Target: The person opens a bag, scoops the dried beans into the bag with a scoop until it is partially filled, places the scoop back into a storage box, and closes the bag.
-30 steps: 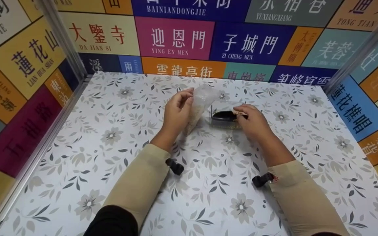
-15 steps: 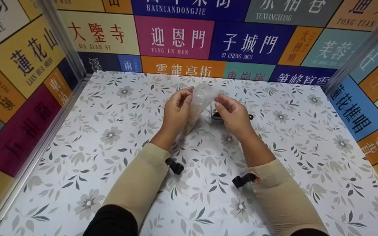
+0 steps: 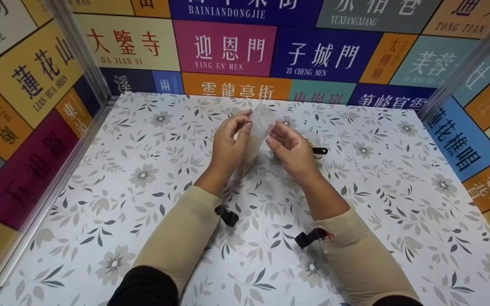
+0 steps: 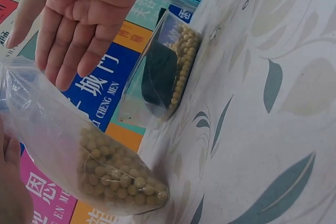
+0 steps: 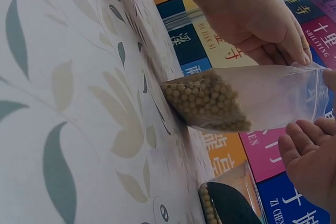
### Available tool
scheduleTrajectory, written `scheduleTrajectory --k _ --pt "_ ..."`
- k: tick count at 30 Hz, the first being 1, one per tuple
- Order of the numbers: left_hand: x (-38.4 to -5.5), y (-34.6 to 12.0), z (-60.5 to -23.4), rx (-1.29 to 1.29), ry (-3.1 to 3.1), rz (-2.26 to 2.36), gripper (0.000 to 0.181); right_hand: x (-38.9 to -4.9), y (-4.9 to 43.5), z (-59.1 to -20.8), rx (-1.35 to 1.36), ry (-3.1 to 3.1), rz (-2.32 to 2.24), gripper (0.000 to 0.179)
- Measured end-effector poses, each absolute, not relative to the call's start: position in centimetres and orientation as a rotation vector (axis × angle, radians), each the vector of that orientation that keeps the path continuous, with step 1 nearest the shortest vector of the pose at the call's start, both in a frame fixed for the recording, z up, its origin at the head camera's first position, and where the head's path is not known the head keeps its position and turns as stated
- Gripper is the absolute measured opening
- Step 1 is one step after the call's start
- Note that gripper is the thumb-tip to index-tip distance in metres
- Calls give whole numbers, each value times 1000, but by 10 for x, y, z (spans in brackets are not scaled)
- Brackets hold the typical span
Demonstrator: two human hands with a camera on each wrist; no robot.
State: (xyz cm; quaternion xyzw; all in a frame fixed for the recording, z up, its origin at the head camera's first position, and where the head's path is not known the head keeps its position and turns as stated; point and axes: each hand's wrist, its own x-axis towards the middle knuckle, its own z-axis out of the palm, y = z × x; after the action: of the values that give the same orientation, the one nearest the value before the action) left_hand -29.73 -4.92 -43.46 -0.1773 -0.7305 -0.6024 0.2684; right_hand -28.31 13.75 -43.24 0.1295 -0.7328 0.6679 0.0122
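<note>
A clear zip bag (image 3: 257, 136) stands upright on the table, its lower part filled with round beige beans (image 4: 118, 174) that look like soybeans. My left hand (image 3: 231, 138) pinches the bag's upper edge. On the bag's other side is my right hand (image 3: 294, 151), fingers extended and loosely bent, thumb apart. Its fingertips are close to the bag's top; whether they touch it I cannot tell. Behind the right hand is a clear box (image 4: 178, 64) with similar beans and a black scoop (image 4: 159, 72) in it. In the head view the right hand hides most of this box.
A white table (image 3: 151, 229) with a grey floral pattern lies under both hands. Coloured panels with Chinese lettering (image 3: 226, 49) stand behind it and at both sides, joined by metal posts (image 3: 77, 46). A small black camera (image 3: 226, 215) is on each wrist.
My right hand has let go of the scoop, leaving it in the box, and moved left to the zip bag. Its fingers have since spread more. The left hand stays at the bag.
</note>
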Motion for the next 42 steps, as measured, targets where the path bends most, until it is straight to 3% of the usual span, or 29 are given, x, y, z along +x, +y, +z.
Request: scheduleTrajectory --k 6,14,24,32,42 --pt "-307 -50 -445 -584 -2036 -1439 16 -279 136 -434 373 -2328 2042 79" --pt "-310 -59 -450 -455 -2159 -1803 46 -277 130 -437 352 -2286 2095 75" --pt "-306 -64 -444 -452 -2230 -2013 47 -274 125 -441 554 -2255 2044 63" --pt "-321 -62 -464 -381 -2264 -2018 46 -271 122 -442 576 -2247 2051 51" --pt "-323 -60 -461 -299 -2136 -2148 43 -266 119 -442 558 -2302 1914 37"
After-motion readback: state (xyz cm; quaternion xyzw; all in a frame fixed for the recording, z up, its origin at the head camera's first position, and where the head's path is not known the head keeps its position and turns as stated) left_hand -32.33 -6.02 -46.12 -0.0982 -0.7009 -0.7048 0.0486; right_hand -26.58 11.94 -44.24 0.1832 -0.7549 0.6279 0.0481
